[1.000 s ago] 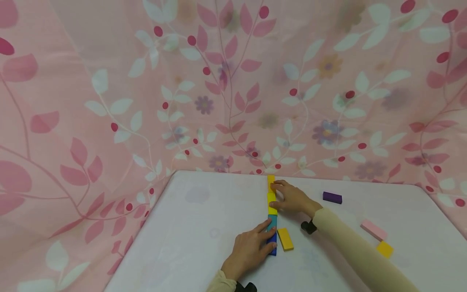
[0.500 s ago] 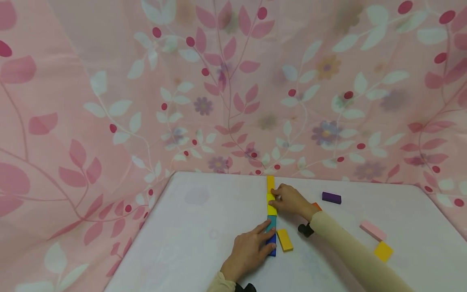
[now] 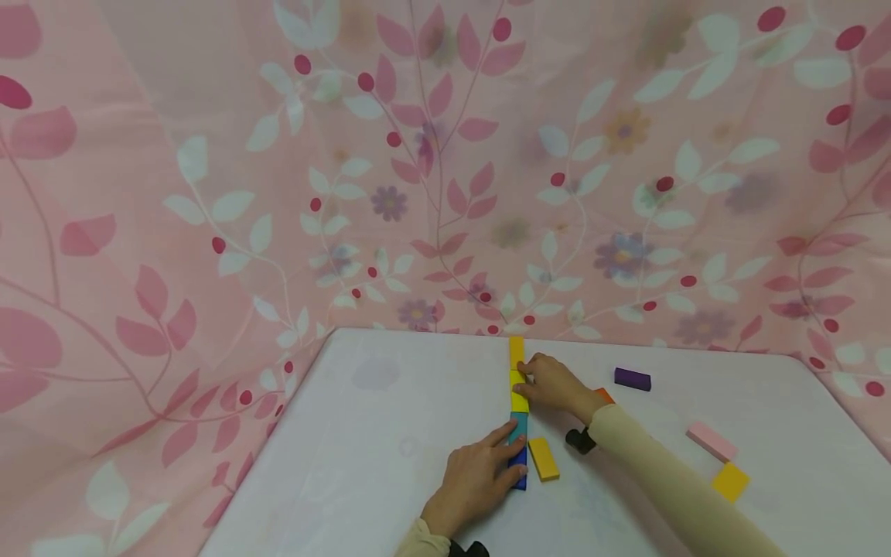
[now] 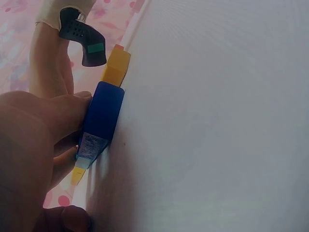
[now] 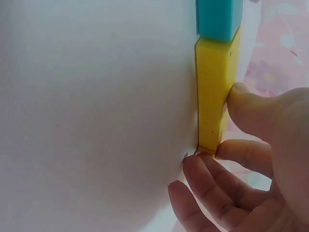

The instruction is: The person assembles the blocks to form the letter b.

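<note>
A straight row of blocks runs along the white table: an amber-yellow block at the far end, a bright yellow block, a teal block and a dark blue block nearest. My left hand rests spread fingers across the teal and blue blocks. In the left wrist view, a digit touches the side of the dark blue block. My right hand pinches the bright yellow block with thumb and index finger; in the right wrist view the thumb presses its side.
A loose amber block lies just right of the row. Further right are a purple block, a pink block, another yellow block and an orange block partly behind the right wrist. A floral curtain hangs behind the table.
My right hand has drawn slightly closer, its index finger coming back from the far amber-yellow block to the bright yellow one. An orange block has come partly into view. My left hand stays put.
</note>
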Action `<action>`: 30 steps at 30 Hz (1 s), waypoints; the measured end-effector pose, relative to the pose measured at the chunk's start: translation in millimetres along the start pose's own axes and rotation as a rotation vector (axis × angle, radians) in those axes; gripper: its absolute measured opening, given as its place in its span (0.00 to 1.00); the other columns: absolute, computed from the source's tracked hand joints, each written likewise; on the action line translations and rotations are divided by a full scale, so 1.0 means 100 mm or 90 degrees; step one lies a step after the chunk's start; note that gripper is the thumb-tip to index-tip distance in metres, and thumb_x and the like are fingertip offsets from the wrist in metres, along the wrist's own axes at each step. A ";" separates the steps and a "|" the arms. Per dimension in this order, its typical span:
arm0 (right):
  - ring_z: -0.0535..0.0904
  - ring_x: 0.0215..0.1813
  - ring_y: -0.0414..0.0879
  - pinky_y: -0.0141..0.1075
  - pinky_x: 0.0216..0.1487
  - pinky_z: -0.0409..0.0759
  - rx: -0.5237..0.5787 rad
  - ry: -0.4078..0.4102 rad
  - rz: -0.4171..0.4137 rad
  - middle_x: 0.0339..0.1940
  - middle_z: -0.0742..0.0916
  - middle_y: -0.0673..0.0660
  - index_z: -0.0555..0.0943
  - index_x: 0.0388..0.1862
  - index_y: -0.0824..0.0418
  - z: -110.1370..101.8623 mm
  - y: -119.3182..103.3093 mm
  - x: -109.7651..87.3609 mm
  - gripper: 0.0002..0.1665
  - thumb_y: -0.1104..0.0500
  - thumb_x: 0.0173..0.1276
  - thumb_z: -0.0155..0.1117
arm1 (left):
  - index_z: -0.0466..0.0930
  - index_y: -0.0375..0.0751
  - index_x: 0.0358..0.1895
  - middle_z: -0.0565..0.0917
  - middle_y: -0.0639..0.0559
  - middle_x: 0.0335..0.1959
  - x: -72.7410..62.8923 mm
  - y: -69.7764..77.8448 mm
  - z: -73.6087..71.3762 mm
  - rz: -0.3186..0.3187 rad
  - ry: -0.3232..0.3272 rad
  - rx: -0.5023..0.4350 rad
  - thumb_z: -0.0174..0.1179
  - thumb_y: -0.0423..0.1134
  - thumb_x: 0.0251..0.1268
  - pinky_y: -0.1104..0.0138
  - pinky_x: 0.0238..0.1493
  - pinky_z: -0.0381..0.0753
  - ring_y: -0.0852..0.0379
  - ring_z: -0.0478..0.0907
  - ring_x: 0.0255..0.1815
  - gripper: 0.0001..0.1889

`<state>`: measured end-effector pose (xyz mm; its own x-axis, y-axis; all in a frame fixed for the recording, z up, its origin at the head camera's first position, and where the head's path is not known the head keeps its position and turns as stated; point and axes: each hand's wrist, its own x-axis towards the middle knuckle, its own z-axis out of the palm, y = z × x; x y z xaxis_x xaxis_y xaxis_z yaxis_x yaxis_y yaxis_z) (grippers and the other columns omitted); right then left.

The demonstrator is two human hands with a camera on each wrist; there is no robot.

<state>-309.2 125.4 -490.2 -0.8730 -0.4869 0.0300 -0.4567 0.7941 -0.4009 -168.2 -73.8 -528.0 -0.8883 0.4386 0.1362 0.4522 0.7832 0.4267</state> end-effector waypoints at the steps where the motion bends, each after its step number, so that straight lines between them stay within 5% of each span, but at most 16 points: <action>1: 0.83 0.49 0.55 0.52 0.60 0.84 -0.005 -0.002 0.000 0.53 0.87 0.67 0.80 0.69 0.71 0.00 -0.01 0.00 0.33 0.50 0.74 0.72 | 0.81 0.61 0.72 0.72 0.62 0.80 0.00 0.00 0.00 0.000 0.001 0.002 0.62 0.58 0.77 0.73 0.28 0.70 0.58 0.88 0.47 0.24; 20: 0.74 0.35 0.49 0.44 0.48 0.85 -0.079 0.018 -0.011 0.36 0.83 0.59 0.86 0.53 0.72 0.07 -0.13 0.03 0.19 0.57 0.73 0.73 | 0.80 0.63 0.73 0.71 0.64 0.81 0.00 -0.02 0.03 -0.013 -0.007 -0.002 0.61 0.59 0.77 0.73 0.30 0.71 0.55 0.88 0.55 0.25; 26: 0.75 0.35 0.49 0.45 0.49 0.85 -0.092 0.020 0.004 0.37 0.84 0.59 0.87 0.50 0.69 0.09 -0.17 0.03 0.17 0.56 0.73 0.73 | 0.79 0.63 0.73 0.71 0.64 0.80 -0.01 -0.03 0.03 -0.014 -0.010 -0.008 0.61 0.59 0.77 0.73 0.34 0.74 0.55 0.87 0.59 0.25; 30: 0.81 0.42 0.53 0.49 0.55 0.86 -0.092 0.023 0.017 0.47 0.87 0.64 0.85 0.61 0.69 0.06 -0.15 -0.01 0.24 0.53 0.75 0.72 | 0.80 0.62 0.72 0.72 0.63 0.80 0.00 -0.02 0.02 -0.003 0.003 -0.006 0.62 0.58 0.77 0.71 0.34 0.76 0.54 0.87 0.58 0.25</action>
<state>-300.6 111.5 -489.9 -0.8897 -0.4533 0.0541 -0.4504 0.8523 -0.2661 -168.5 -74.6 -530.8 -0.8907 0.4332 0.1378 0.4474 0.7814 0.4351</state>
